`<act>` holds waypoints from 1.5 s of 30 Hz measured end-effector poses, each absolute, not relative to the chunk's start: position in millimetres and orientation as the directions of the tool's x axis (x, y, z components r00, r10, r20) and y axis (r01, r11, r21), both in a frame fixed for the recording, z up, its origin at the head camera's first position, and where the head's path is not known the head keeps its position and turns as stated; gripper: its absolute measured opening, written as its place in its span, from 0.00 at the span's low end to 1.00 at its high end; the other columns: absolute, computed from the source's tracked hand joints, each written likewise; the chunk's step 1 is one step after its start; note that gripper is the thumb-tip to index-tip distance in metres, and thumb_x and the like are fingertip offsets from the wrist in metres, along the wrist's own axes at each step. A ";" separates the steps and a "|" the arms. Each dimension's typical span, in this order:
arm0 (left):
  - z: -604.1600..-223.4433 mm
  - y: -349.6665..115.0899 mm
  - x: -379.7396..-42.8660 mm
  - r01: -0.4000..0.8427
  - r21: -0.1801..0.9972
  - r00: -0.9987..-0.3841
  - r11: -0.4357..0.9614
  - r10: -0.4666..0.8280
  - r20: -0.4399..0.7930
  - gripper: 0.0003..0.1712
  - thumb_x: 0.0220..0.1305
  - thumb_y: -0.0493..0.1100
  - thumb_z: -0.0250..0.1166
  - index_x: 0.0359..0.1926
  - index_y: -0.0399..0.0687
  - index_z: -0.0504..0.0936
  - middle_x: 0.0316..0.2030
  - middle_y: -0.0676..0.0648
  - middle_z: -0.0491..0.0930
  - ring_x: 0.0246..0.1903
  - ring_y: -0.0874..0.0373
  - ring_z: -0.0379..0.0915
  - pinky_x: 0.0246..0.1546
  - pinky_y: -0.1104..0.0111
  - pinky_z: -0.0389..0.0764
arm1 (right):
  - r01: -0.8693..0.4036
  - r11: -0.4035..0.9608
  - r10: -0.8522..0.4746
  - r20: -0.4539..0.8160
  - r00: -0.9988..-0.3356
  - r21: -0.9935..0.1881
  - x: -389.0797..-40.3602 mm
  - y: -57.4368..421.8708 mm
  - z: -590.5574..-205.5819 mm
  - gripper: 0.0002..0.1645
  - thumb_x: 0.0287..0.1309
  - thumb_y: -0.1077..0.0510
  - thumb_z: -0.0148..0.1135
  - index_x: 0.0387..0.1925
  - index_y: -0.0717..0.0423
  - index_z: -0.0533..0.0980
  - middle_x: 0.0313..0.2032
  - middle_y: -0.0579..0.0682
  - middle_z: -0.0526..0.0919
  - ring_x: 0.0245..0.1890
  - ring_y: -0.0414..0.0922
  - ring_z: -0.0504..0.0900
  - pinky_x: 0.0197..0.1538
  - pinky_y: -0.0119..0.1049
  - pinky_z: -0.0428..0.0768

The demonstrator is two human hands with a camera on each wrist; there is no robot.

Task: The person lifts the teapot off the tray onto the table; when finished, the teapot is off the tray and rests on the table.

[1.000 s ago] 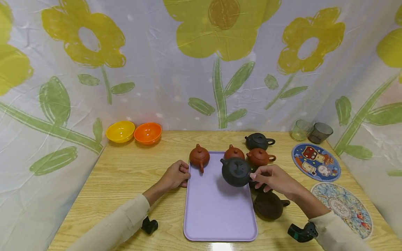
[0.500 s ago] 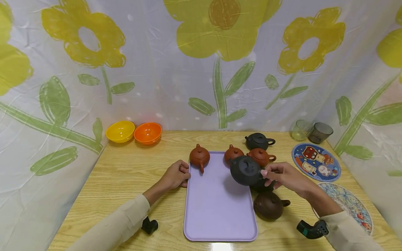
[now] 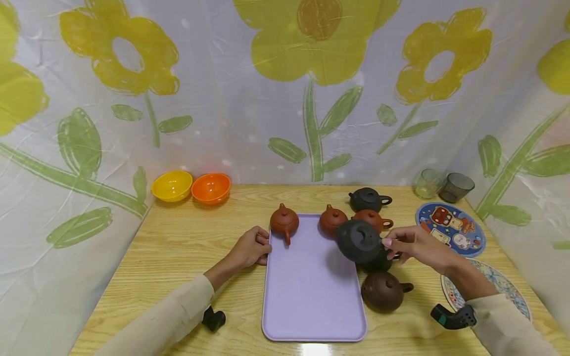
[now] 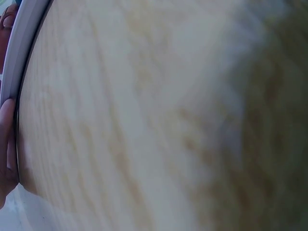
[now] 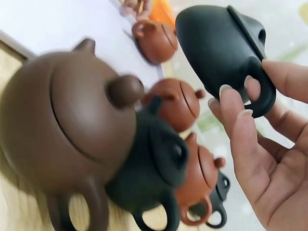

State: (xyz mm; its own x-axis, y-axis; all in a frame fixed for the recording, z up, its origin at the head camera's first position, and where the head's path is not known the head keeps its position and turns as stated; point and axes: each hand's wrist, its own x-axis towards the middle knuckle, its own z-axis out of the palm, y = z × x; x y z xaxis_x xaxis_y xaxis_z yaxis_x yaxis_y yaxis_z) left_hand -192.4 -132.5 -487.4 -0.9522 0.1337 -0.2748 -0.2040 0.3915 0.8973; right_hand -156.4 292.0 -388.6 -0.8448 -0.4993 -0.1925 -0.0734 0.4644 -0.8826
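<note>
My right hand (image 3: 420, 244) pinches the loop handle of a black teapot (image 3: 356, 242), which hangs over the tray's right edge and casts a shadow on it. In the right wrist view thumb and fingers meet at that handle. My left hand (image 3: 251, 246) holds the left rim of the lilac tray (image 3: 311, 306). Two reddish-brown teapots stand at the tray's far end, one left (image 3: 284, 222) and one right (image 3: 332, 221). Just beyond its right side stand a dark brown teapot (image 3: 383, 291), another black teapot (image 5: 149, 163), mostly hidden from the head view, and a reddish one (image 3: 371, 220).
A further black teapot (image 3: 368, 200) stands at the back. Yellow (image 3: 171, 187) and orange (image 3: 211, 189) bowls sit back left. Clear (image 3: 428, 184) and grey (image 3: 456, 188) glasses are back right, with a blue round mat (image 3: 463, 237) and a patterned mat (image 3: 503, 284) nearer.
The right hand has carried the black teapot to the right, from over the tray to its right edge, above the other black teapot. The left hand stays at the tray rim.
</note>
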 end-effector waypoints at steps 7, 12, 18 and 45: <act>-488.7 -133.1 -193.2 -0.201 0.898 -0.952 0.391 0.138 -0.273 0.17 0.62 0.29 0.64 0.51 0.38 0.73 0.39 0.42 0.74 0.28 0.56 0.78 0.25 0.62 0.89 | -0.059 0.472 -0.454 -0.185 -0.871 -0.880 -161.8 310.6 -388.2 0.15 0.75 0.54 0.53 0.43 0.62 0.79 0.39 0.52 0.84 0.41 0.50 0.84 0.40 0.42 0.86; -487.7 -133.5 -192.5 -0.199 0.898 -0.952 0.392 0.139 -0.271 0.17 0.62 0.29 0.64 0.51 0.37 0.73 0.39 0.42 0.74 0.28 0.56 0.77 0.25 0.62 0.89 | -0.032 0.472 -0.427 -0.196 -0.883 -0.881 -167.5 326.4 -392.3 0.15 0.75 0.54 0.51 0.44 0.61 0.79 0.40 0.45 0.82 0.42 0.46 0.84 0.41 0.41 0.86; -486.6 -133.7 -191.8 -0.202 0.898 -0.951 0.392 0.142 -0.276 0.17 0.62 0.30 0.65 0.51 0.37 0.73 0.39 0.42 0.74 0.29 0.55 0.78 0.25 0.63 0.89 | -0.031 0.457 -0.404 -0.177 -0.898 -0.889 -174.7 351.9 -397.3 0.13 0.76 0.56 0.50 0.43 0.56 0.80 0.40 0.40 0.81 0.40 0.40 0.83 0.39 0.38 0.85; -489.7 -132.7 -193.3 -0.212 0.900 -0.952 0.381 0.126 -0.278 0.17 0.61 0.29 0.64 0.51 0.37 0.74 0.39 0.42 0.75 0.27 0.55 0.78 0.24 0.63 0.89 | 0.123 0.632 -0.181 -0.299 -0.937 -0.765 -217.3 419.8 -415.4 0.28 0.77 0.45 0.48 0.54 0.67 0.75 0.43 0.43 0.81 0.42 0.37 0.83 0.47 0.40 0.87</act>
State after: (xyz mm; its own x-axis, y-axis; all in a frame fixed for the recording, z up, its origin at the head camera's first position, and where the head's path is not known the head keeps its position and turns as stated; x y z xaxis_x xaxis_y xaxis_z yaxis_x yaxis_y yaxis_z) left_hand -193.3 -132.7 -489.7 -0.9522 0.1264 -0.2781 -0.2123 0.3811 0.8998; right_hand -217.3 419.8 -415.4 -0.9369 -0.1806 -0.2994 0.1226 0.6324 -0.7649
